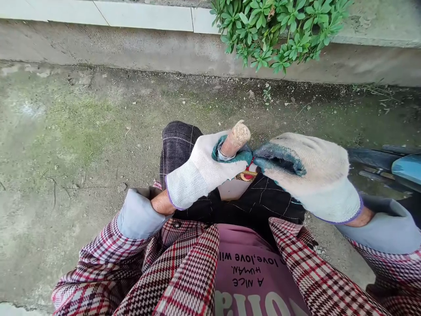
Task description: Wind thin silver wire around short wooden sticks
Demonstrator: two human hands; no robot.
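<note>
My left hand (210, 164), in a white knit glove with a green coated palm, is closed round a round wooden stick (237, 137). Its rough, pale cut end points up and away from me. Silvery wire (225, 156) circles the stick where it enters the glove. Close to its right, almost touching, my right hand (304, 169) wears a similar, dirtier glove. Its fingertips are pressed together, and what they pinch is too small to make out. Below the hands, a red and gold patterned thing (248, 175) shows in part between my knees.
Checked dark trousers (179, 142) cover my bent legs. Ahead runs a low concrete wall (131, 48) with white tiles on top, and a leafy green plant (279, 30) overhangs it. Mossy concrete ground (82, 131) lies to the left. A blue object (406, 171) stands at the right edge.
</note>
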